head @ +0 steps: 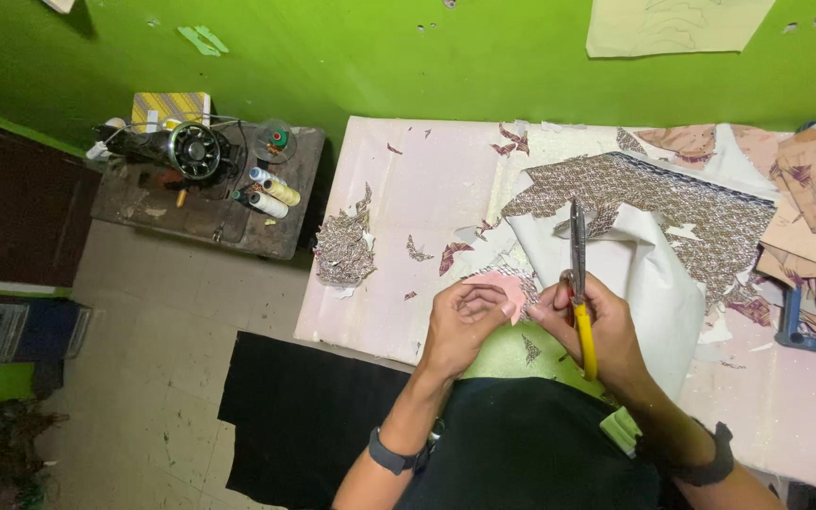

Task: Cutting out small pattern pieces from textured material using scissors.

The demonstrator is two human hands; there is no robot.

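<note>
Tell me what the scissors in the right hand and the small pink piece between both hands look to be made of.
Yellow-handled scissors: blades look like bare grey metal, narrow and dull; the handle looks like glossy yellow plastic, though a coating is possible. Small pink piece: thin, matte and flat, likely paper or stiff fabric; the look leaves it open.

Both hands pinch a pink fabric piece point(507, 291); right hand point(589, 319) grips scissors point(579, 283).

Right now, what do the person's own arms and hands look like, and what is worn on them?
Both forearms are bare, no sleeves or gloves. The left hand has a dark band with a watch at its wrist; the right hand has a dark band on its wrist. No rings are visible.
</note>
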